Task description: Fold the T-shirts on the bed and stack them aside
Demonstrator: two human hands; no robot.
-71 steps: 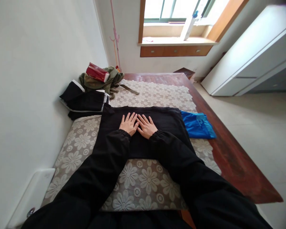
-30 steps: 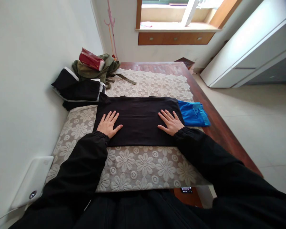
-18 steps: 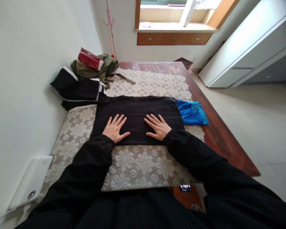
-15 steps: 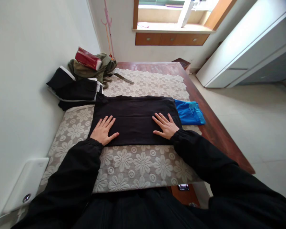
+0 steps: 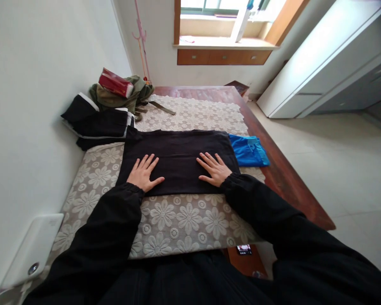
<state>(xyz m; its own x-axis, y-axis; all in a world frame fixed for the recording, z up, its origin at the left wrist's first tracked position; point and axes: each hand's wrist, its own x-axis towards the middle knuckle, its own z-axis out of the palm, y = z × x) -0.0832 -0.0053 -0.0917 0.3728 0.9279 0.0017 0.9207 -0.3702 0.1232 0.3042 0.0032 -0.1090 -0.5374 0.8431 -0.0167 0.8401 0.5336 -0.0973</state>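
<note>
A black folded garment (image 5: 178,146) lies flat in a wide rectangle on the flowered tablecloth (image 5: 190,218). My left hand (image 5: 143,173) rests palm down on its left part, fingers spread. On the right part lies my right hand (image 5: 214,169), also flat, with its fingers apart. Neither hand grips the cloth. A blue folded garment (image 5: 249,151) pokes out from the right side of the black one. Whether it runs underneath is hidden.
Black clothes with white edges (image 5: 98,123) are piled against the left wall. Behind them sits an olive backpack (image 5: 114,98) with a red packet (image 5: 114,82) on top. A white device (image 5: 34,248) stands at the near left. The table's wooden edge (image 5: 292,190) runs along the right.
Both hands have slid a little inward over the black garment, closer to each other. The whole view has shifted slightly; the garments keep their places.
</note>
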